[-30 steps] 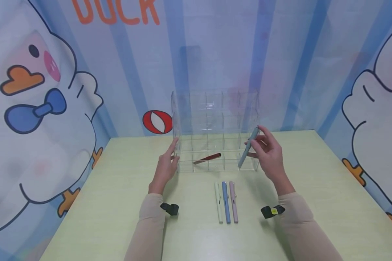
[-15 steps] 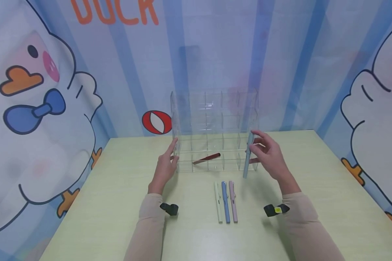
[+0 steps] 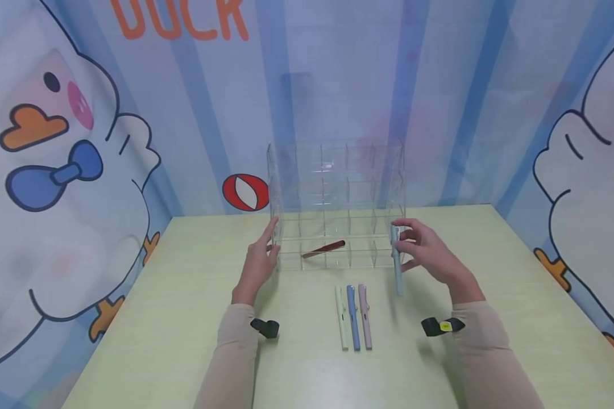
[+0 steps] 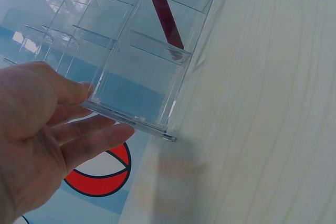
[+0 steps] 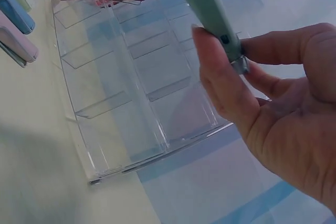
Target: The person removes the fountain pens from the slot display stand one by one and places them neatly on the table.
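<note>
A clear acrylic organizer [image 3: 337, 224] with rows of compartments stands upright at the back of the table. My left hand [image 3: 257, 266] grips its left side wall, thumb and fingers on either side of the edge in the left wrist view. In front of its lower right corner, my right hand [image 3: 432, 253] pinches a pale blue-green pen [image 3: 397, 270], held nearly upright with its lower end pointing toward me. A dark red pen [image 3: 324, 249] lies slanted in the bottom row; the left wrist view shows its clear-looking end [image 4: 176, 51] by a divider.
Pale green [image 3: 341, 318], blue [image 3: 353, 318] and pink-purple [image 3: 365, 318] pens lie side by side on the table [image 3: 184, 335] before the organizer. A duck-printed cloth [image 3: 337, 74] hangs behind. Each wrist carries a small black camera [image 3: 442, 326].
My right hand has moved right and toward me, lowering the blue-green pen and turning it from slanted to nearly vertical in view. My left hand stays on the organizer.
</note>
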A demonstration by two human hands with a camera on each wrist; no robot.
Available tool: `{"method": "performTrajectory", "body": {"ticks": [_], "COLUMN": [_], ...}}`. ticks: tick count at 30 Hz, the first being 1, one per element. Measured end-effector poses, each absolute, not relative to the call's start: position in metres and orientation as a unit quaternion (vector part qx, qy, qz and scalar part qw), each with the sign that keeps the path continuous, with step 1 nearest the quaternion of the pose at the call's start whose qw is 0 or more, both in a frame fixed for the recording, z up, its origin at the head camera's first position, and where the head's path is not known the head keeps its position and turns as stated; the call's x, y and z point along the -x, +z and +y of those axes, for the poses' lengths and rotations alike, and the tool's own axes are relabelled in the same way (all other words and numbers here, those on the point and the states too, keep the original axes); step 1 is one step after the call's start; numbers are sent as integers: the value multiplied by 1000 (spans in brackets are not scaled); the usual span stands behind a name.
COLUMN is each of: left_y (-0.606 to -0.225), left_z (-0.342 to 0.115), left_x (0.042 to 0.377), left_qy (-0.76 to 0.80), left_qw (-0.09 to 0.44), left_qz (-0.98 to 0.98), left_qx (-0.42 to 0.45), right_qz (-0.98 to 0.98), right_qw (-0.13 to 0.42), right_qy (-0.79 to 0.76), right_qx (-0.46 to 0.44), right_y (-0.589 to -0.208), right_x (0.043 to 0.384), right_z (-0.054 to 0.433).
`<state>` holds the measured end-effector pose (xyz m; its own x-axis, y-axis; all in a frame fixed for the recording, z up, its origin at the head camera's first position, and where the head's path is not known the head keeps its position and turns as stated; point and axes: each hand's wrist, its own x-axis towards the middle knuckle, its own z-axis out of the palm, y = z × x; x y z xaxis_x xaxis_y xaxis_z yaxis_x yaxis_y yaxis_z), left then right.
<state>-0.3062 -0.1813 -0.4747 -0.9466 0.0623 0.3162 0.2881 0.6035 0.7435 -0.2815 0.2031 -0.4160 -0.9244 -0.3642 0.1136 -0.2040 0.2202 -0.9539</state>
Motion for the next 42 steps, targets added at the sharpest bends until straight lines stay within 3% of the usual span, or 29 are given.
{"method": "performTrajectory", "body": {"ticks": [17, 42], "left_y": [-474, -475], "left_z": [-181, -182], "left_x": [308, 307], "left_qy": [-424, -427], "left_qw": [126, 124], "left_qz": [-892, -891], "left_qx": [93, 94], "right_qz": [797, 782], "right_qw": [233, 292], "right_qy": [-541, -542], "right_qx": [132, 98], "right_y": [-414, -450], "right_x": [276, 284], "right_z": [211, 196]}}
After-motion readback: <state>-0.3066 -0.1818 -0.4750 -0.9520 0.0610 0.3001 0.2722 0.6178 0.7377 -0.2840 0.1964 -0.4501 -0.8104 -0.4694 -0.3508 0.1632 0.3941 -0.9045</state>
